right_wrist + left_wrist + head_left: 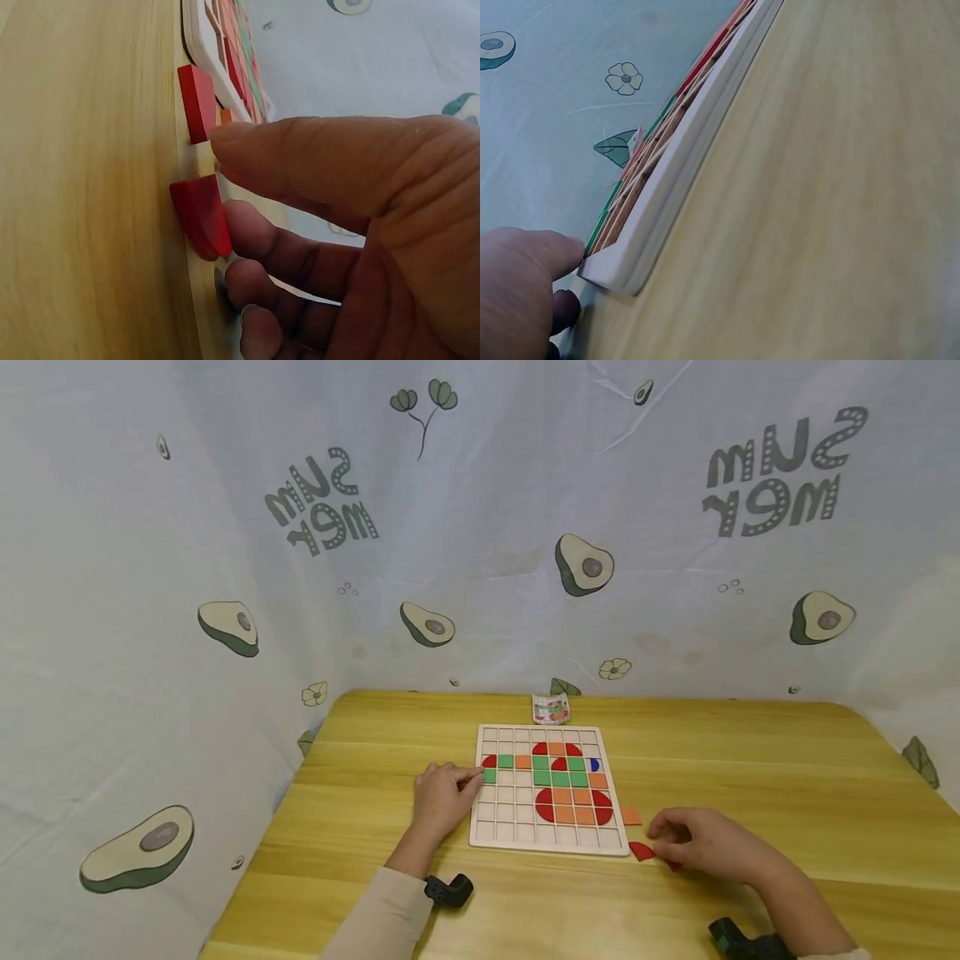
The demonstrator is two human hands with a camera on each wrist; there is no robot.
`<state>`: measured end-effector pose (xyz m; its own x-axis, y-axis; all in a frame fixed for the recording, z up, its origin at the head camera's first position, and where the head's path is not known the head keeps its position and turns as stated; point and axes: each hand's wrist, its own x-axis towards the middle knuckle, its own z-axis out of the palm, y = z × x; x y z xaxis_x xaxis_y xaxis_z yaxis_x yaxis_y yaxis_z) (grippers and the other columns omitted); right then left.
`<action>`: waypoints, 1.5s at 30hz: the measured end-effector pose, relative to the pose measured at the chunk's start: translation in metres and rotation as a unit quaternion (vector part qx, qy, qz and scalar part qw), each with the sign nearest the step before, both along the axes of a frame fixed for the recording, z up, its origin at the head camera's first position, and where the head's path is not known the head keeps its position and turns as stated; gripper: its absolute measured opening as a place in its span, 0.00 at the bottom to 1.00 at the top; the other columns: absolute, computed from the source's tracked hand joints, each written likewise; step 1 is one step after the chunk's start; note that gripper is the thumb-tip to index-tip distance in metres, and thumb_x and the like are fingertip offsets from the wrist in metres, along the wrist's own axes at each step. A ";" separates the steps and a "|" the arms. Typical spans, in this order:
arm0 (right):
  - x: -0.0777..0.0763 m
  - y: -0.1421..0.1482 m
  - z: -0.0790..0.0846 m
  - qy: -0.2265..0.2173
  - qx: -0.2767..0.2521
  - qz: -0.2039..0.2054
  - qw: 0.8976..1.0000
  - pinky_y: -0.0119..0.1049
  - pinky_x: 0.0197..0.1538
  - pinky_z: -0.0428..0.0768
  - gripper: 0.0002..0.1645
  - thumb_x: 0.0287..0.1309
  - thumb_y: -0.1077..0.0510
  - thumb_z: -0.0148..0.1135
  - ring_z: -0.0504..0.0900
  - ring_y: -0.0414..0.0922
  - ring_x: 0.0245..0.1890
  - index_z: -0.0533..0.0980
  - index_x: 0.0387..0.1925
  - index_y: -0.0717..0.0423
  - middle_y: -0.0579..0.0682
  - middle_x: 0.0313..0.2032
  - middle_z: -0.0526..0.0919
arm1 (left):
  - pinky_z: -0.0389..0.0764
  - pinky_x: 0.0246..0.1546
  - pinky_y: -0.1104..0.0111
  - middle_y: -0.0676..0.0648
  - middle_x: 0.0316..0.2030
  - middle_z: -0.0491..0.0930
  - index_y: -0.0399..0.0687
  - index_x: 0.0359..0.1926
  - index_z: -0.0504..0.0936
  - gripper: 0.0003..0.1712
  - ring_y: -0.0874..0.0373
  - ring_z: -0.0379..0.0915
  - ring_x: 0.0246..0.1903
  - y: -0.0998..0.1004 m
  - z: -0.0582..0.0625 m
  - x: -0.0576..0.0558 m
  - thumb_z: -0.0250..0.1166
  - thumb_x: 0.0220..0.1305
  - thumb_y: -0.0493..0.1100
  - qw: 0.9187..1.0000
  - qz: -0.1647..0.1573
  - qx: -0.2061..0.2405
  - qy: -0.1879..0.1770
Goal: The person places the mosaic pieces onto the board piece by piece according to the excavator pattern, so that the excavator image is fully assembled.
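Note:
At the left edge of a wooden grid board (pixel 506 832), my left hand (pixel 441 797) rests its fingertips beside a green square tile (pixel 490 775). In the left wrist view a digit of that hand (pixel 525 277) touches the board's edge (pixel 634 262) by the green tile. To the right of the board, my right hand (pixel 705 841) is low over the table, thumb and fingers apart. Two red quarter-round tiles lie by its fingertips: one red tile (pixel 196 105) near the thumb tip, another red tile (pixel 201 217) against a fingertip. Neither is pinched.
Red, green and orange tiles and one blue piece (pixel 595 765) sit in the grid. A loose orange square (pixel 631 816) lies off the board's right edge. A small patterned card (pixel 551 709) stands behind the board. A printed curtain (pixel 480 527) closes off the table's back.

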<state>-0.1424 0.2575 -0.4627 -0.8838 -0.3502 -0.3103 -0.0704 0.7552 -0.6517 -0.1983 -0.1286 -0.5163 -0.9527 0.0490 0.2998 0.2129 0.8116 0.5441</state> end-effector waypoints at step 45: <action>-0.001 -0.029 -0.014 0.122 0.069 -0.043 0.989 0.31 0.27 0.67 0.23 0.67 0.54 0.65 0.68 0.39 0.22 0.77 0.60 0.57 0.44 0.26 0.73 | 0.59 0.38 0.64 0.59 0.22 0.74 0.62 0.50 0.89 0.12 0.61 0.62 0.29 0.000 0.000 0.000 0.64 0.70 0.50 1.000 -0.008 -0.013 0.001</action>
